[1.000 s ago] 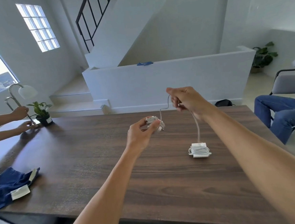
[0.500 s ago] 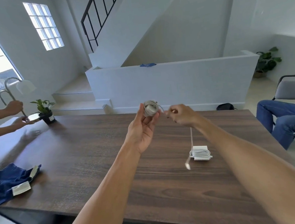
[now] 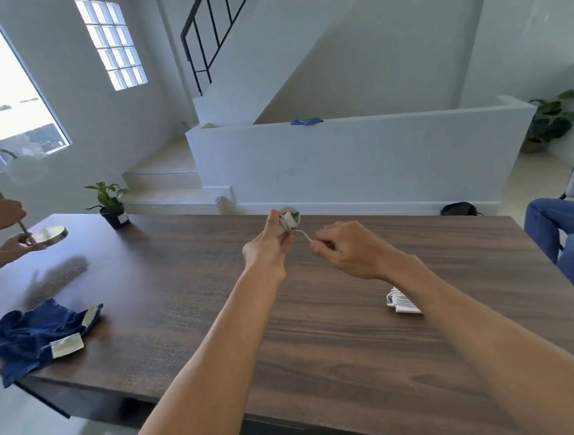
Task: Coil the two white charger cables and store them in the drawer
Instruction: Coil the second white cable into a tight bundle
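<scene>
On the wooden surface (image 3: 322,334): crumpled blue cloth (image 3: 37,336) at 9 o'clock, small potted plant (image 3: 111,205) at 11 o'clock, lamp base (image 3: 49,234) farther left under another person's hands. Seated legs in jeans (image 3: 569,239) at 3 o'clock, off the edge. No drawer in view. Raised near centre, left hand (image 3: 269,249) closed around a small coiled white cable (image 3: 289,219); right hand (image 3: 346,250) just beside it, pinching the coil's loose tail. Second wound white charger cable (image 3: 402,300) flat at 4 o'clock, partly hidden behind the right forearm.
</scene>
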